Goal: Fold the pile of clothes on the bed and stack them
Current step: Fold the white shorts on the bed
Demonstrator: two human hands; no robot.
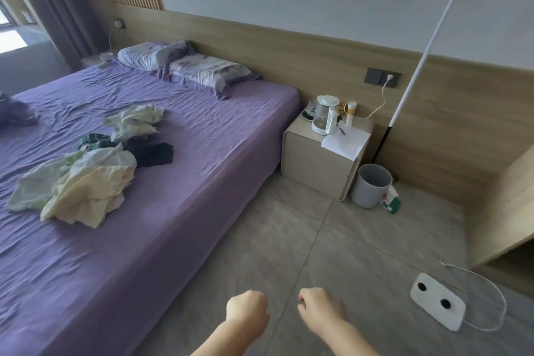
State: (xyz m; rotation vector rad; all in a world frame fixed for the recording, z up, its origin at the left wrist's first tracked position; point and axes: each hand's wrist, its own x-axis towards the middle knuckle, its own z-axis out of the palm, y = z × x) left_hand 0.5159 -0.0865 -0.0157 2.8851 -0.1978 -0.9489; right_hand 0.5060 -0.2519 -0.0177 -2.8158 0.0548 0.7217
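A loose pile of unfolded clothes lies on the purple bed [185,182]: a pale yellow and mint garment [83,185] in front, a dark garment [151,153] behind it, a green checked piece [94,140] and a crumpled pale one [134,121] farther back. My left hand [247,308] and my right hand [319,308] hover low over the floor beside the bed, both curled into fists and holding nothing, well short of the clothes.
Two pillows [185,66] lie at the headboard. A nightstand [323,153] with a kettle [325,115] and paper stands next to the bed, a grey bin [372,185] beside it. A white device [437,308] with a cable lies on the tiled floor. A dark bundle [14,113] sits at the bed's far left.
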